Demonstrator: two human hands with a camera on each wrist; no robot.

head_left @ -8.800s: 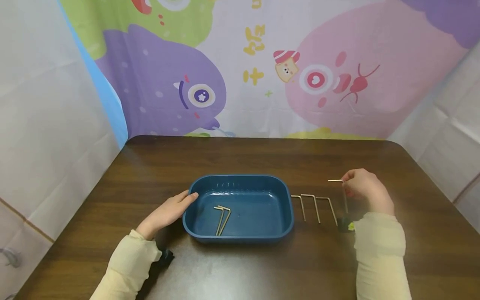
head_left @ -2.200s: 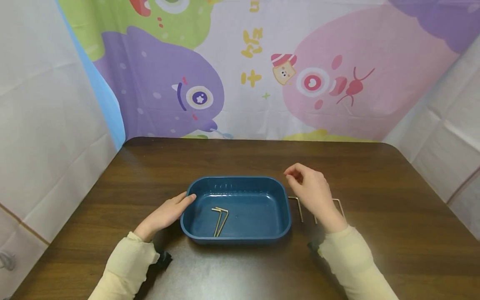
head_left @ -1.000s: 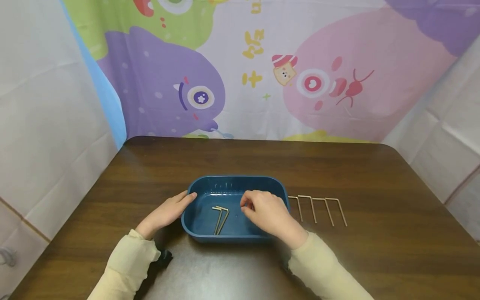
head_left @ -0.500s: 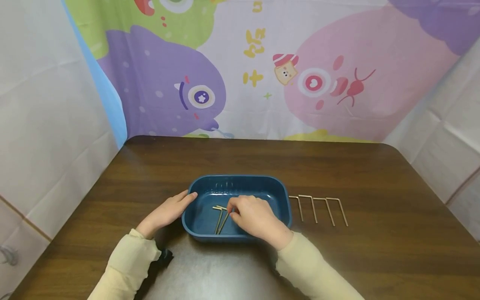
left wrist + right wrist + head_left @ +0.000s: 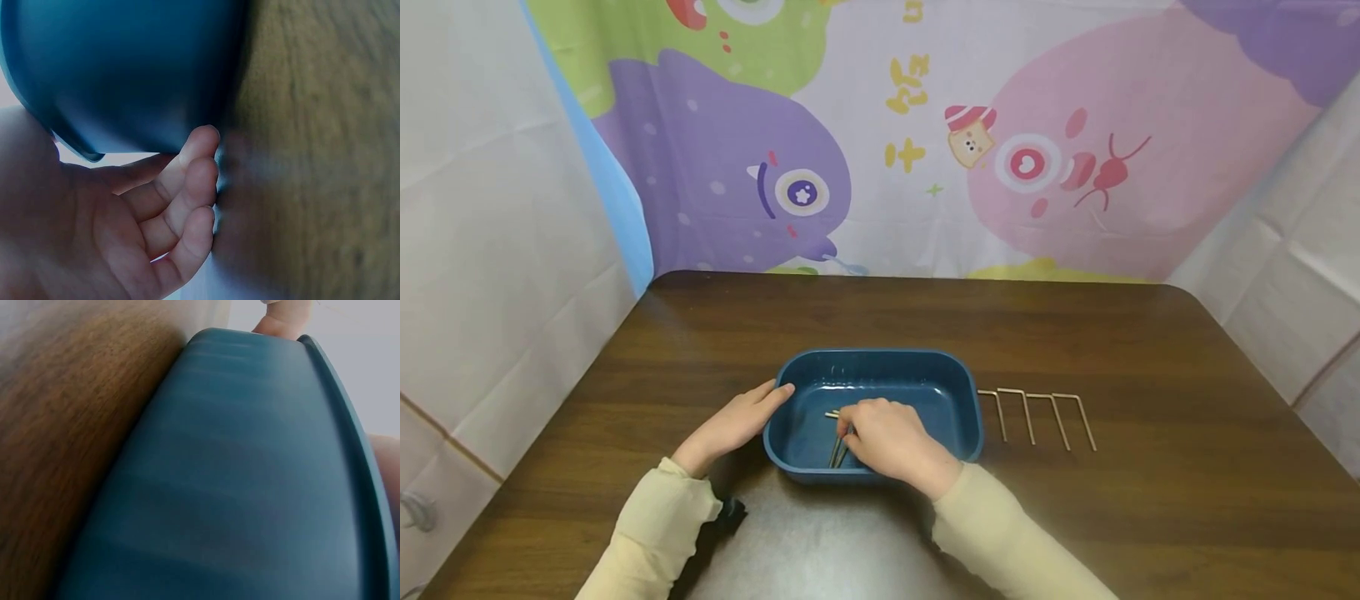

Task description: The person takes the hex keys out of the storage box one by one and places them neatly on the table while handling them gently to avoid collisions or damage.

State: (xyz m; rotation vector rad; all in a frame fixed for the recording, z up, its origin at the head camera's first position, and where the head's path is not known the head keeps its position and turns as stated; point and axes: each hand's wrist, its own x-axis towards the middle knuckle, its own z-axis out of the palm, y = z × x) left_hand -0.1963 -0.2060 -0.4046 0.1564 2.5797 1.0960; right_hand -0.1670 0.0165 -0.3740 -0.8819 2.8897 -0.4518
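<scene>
"Where's the right hand (image 5: 887,437)?"

"Inside the blue tub (image 5: 880,362), its wrist crossing the near rim, thumb and fingers bent down onto the bent brass-coloured rods (image 5: 836,450)."

"Pinching one?"

"I can't tell; the fingers themselves cover the spot where they would meet the metal."

"How do those rods lie?"

"Two of them, right at the fingertips, on the tub's floor. Short ends poke out to the left of the hand, and the long legs slant from under it toward the person."

"And the left hand (image 5: 737,425)?"

"Across from the right one, at the tub's left end. It holds the edge, thumb over the rim, the other fingers outside (the left wrist view shows them loosely bent, tips down by the table (image 5: 1187,467))."

"Anything on the right hand's other side?"

"Four more rods in a row (image 5: 1028,419), lying on the table just past the tub's right end. Short arms point left, long legs toward the person."

"Farther off?"

"Beyond both hands, at the table's far edge, hangs a printed cloth (image 5: 910,217) with purple and pink cartoon creatures."
</scene>
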